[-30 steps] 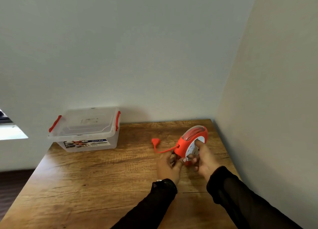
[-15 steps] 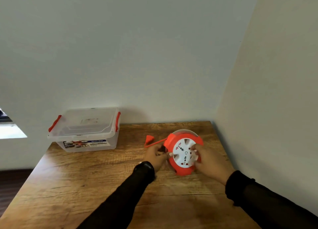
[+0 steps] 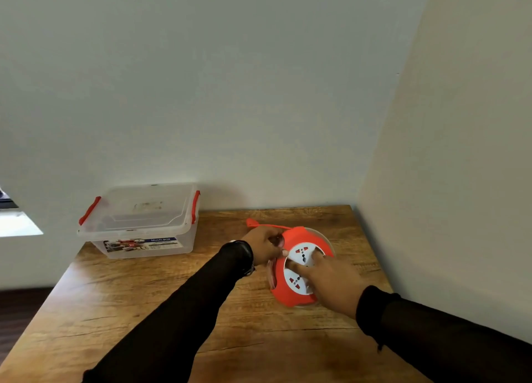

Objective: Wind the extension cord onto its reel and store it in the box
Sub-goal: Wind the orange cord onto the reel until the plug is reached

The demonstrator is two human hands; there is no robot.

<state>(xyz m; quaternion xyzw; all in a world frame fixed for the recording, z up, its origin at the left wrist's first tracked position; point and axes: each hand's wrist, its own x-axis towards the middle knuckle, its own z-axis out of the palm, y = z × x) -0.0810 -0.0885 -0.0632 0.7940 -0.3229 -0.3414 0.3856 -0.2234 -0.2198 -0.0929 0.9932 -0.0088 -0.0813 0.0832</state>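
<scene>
An orange cord reel (image 3: 290, 295) with a white socket face lies flat on the wooden table (image 3: 161, 310), face up. My left hand (image 3: 263, 246) grips its left rim, fingers curled. My right hand (image 3: 331, 279) rests on the white socket disc with its fingers curled into the disc's openings. A short length of orange cord (image 3: 273, 226) runs from the reel's far side to a small orange plug (image 3: 250, 221) on the table behind my left hand. The clear plastic box (image 3: 144, 224) with red latches stands at the table's far left, its lid on.
Walls close the table in at the back and on the right, near the reel. The table's left edge drops to a dark floor (image 3: 17, 310). Bare tabletop lies between the box and the reel.
The reel went from standing on edge to lying flat, face up. The loose cord got shorter and the plug moved toward the reel. My right hand shifted onto the white disc.
</scene>
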